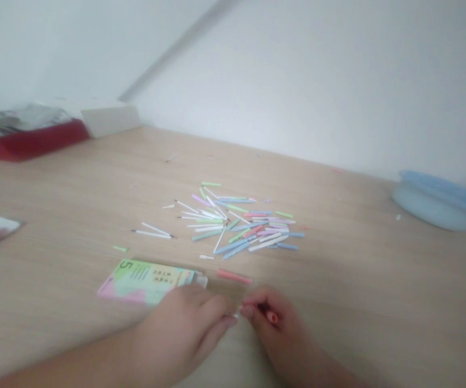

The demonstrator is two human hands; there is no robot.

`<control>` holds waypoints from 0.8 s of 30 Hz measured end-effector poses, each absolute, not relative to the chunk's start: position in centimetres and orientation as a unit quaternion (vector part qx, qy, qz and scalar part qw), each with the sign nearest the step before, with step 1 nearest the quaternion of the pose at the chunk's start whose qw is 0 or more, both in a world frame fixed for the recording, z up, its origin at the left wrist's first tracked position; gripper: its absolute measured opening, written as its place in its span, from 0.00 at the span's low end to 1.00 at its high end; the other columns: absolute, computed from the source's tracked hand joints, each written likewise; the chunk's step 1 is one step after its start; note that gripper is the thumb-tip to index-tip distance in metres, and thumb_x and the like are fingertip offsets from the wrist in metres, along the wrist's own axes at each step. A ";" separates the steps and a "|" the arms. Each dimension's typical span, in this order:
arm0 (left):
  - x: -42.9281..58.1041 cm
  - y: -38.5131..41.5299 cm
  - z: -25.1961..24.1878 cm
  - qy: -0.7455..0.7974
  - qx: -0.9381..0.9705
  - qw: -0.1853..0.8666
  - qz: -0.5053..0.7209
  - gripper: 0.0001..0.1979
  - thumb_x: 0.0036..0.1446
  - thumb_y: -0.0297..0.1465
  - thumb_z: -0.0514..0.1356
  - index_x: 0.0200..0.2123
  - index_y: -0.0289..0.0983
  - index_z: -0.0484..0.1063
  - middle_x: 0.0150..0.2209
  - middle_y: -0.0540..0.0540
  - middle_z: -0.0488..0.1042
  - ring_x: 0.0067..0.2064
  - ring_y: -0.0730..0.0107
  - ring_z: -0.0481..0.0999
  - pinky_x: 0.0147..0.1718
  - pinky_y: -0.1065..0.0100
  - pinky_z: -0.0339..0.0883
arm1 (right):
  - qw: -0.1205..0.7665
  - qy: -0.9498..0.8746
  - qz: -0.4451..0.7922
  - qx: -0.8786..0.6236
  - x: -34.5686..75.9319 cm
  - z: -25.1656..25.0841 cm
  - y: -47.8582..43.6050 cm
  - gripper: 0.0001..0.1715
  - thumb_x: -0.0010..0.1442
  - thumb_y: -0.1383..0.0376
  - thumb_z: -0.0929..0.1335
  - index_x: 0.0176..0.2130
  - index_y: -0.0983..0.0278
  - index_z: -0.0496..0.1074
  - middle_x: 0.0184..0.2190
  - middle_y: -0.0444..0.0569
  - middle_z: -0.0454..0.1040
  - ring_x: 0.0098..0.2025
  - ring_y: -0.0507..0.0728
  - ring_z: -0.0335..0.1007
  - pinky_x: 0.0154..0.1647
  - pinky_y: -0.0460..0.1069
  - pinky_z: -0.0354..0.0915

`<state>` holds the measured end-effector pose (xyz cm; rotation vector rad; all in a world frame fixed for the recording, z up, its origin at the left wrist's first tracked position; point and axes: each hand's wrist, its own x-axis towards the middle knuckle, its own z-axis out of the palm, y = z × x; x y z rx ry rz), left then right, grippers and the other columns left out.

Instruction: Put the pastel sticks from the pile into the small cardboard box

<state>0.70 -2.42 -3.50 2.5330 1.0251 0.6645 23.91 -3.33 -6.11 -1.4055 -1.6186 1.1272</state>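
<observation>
Pinch over pale wooden tabletop (67, 215)

Left hand (180, 334) and right hand (275, 323) just below a loose heap of thin pastel sticks (236, 223), fingers curled, tips almost meeting at a small white piece (236, 312). Short orange stick (272, 318) pinched in the right hand; left grip too blurred to tell. Flat pink stick (235, 276) and printed green-and-pink card (144, 281) just below the heap.

Small white piece (236, 313), blurred, held between fingers; orange-ended tube (272, 318) just beside it, mostly hidden, only orange end showing.
</observation>
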 end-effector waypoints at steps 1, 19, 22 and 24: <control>0.7 -2.4 -3.5 0.360 0.888 0.168 0.234 0.10 0.74 0.35 0.52 0.46 0.44 0.74 0.39 0.51 0.82 0.39 0.62 0.82 0.39 0.61 0.71 | 0.351 -0.624 0.437 -0.545 23.9 -6.3 -3.3 0.14 0.63 0.51 0.72 0.37 0.58 0.81 0.29 0.46 0.77 0.32 0.57 0.69 0.35 0.51 0.66; 0.5 -2.3 -3.4 0.371 0.880 0.199 0.220 0.11 0.75 0.37 0.51 0.46 0.44 0.74 0.36 0.51 0.80 0.38 0.63 0.81 0.38 0.63 0.69 | 0.375 -0.625 0.461 -0.507 24.1 -5.2 -3.7 0.10 0.58 0.51 0.77 0.33 0.53 0.85 0.27 0.47 0.82 0.29 0.59 0.74 0.31 0.53 0.70; 0.4 -2.3 -3.6 0.376 0.878 0.201 0.215 0.12 0.74 0.37 0.51 0.45 0.44 0.74 0.36 0.50 0.80 0.38 0.62 0.81 0.38 0.63 0.68 | 0.388 -0.627 0.453 -0.502 24.1 -5.1 -3.7 0.10 0.58 0.52 0.77 0.33 0.54 0.85 0.26 0.47 0.81 0.27 0.58 0.73 0.30 0.52 0.69; 0.5 -2.2 -3.6 0.379 0.878 0.206 0.207 0.12 0.74 0.38 0.51 0.45 0.44 0.74 0.36 0.50 0.80 0.39 0.62 0.81 0.38 0.63 0.68 | 0.397 -0.630 0.448 -0.495 24.0 -5.0 -3.7 0.10 0.58 0.52 0.77 0.33 0.55 0.85 0.25 0.47 0.81 0.27 0.57 0.72 0.29 0.52 0.68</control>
